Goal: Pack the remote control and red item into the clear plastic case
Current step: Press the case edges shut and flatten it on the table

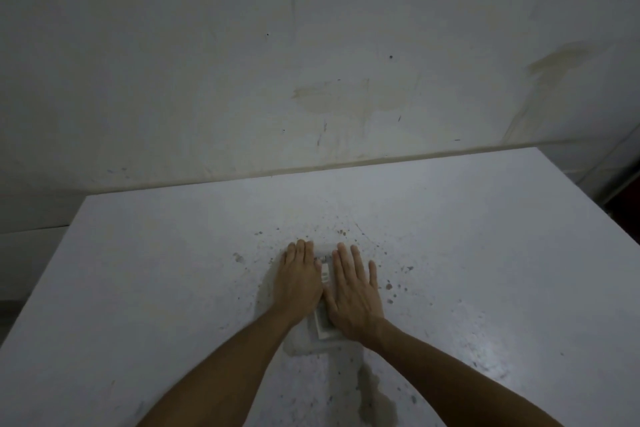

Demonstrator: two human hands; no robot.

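Observation:
A clear plastic case [304,345] lies flat on the white table [485,253], mostly covered by my two hands. My left hand [299,282] rests palm down on its left half, fingers together and stretched forward. My right hand [355,295] lies palm down on its right half, fingers slightly spread. In the gap between the hands a white remote control [325,321] shows through the case, with a small label near its far end. No red item is visible; my hands hide most of the case's inside.
The table top is speckled with brown stains around the hands, and a larger damp-looking stain [375,399] lies near the front. A stained white wall [311,62] stands right behind the table's far edge. The table's right edge drops off at the far right.

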